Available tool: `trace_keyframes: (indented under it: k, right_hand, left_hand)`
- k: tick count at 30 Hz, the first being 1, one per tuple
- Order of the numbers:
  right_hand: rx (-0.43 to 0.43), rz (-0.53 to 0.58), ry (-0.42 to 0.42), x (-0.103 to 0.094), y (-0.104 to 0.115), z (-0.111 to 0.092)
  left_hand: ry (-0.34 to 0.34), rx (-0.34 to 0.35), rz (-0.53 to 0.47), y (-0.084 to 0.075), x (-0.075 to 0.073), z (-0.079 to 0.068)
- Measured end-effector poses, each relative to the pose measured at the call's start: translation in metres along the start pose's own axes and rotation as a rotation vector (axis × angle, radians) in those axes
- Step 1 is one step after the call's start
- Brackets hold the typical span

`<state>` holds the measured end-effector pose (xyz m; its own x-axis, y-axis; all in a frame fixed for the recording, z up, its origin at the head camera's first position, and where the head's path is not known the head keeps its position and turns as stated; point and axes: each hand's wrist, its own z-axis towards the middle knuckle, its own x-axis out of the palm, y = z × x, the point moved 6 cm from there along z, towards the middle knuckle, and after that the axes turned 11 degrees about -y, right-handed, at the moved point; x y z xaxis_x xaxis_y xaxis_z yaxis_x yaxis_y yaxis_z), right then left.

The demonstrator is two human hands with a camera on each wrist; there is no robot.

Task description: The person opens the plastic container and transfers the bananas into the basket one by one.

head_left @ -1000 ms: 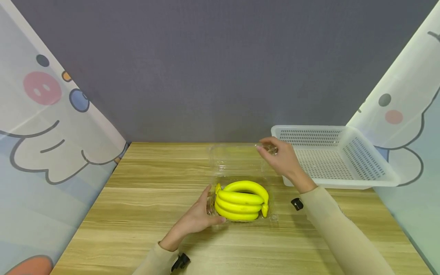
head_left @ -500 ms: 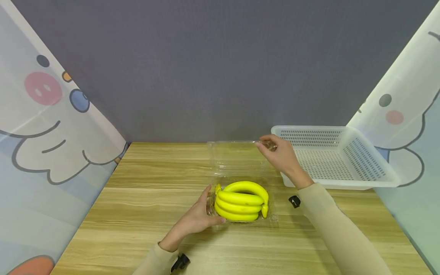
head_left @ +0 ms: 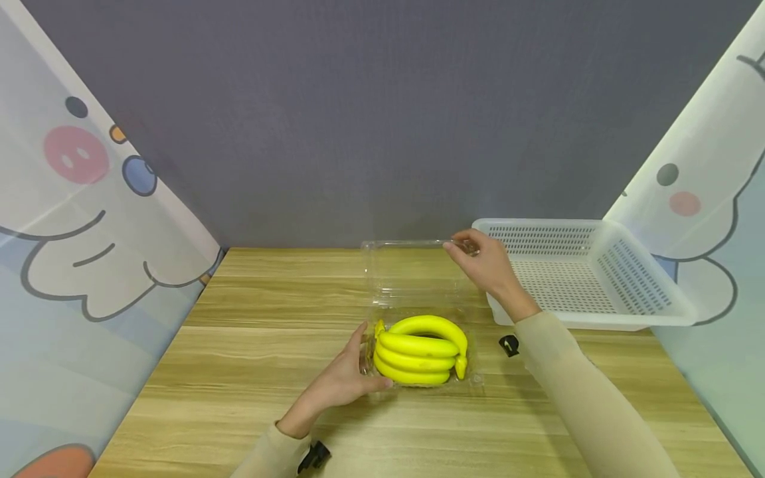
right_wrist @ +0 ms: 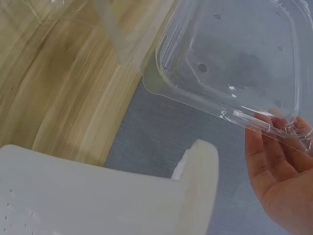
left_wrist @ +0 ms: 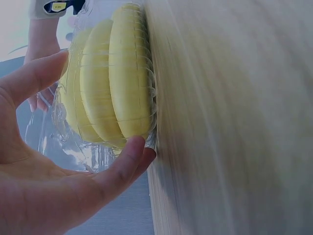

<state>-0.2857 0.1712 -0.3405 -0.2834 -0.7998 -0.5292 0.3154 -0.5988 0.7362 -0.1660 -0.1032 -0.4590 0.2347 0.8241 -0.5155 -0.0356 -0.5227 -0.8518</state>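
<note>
While the clear lid (head_left: 412,267) stands raised in the centre of the head view, its far right corner pinched between the thumb and fingers of the right hand (head_left: 489,267), that single-corner hold looks like the weakest point. Thin, slick plastic could twist under a one-sided pull, with the unsupported left end lagging or buckling; if the fingers slipped, the lid could flop either way.

Just below it, in the lower middle of the frame, the bananas (head_left: 418,352) lie bunched in the clear tray (head_left: 475,380), which sits on the surface (head_left: 269,358). The lid seems joined to the tray along the back edge, though the plastic is too transparent to be sure; a hard tug there could crease or tear the fold, or drag the tray along.

At the tray's left end, the left hand (head_left: 342,380) grasps the near corner, thumb on the near side and fingers round the end. Squeezing too firmly might dent the flimsy wall into the fruit; too slack a hold would let the tray skid or tip. Whether the bananas rise above the rim I cannot tell; if they do, a lowered lid could press on them and not seat. At the right of the frame, the white basket (head_left: 633,321) stands near the right hand, so a sideways swing could knock its left edge.
</note>
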Motion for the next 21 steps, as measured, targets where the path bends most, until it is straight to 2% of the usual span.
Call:
trace_keyframes:
  k: [10,21]
  right_hand:
    - [0.064,0.022,0.015,0.003,-0.010,0.006]
    - [0.070,0.021,0.004,0.003,-0.013,0.008]
  left_hand:
    - [0.002,0.008,-0.003,0.000,0.001,0.000]
    - [-0.011,0.010,0.007,0.000,0.000,0.000]
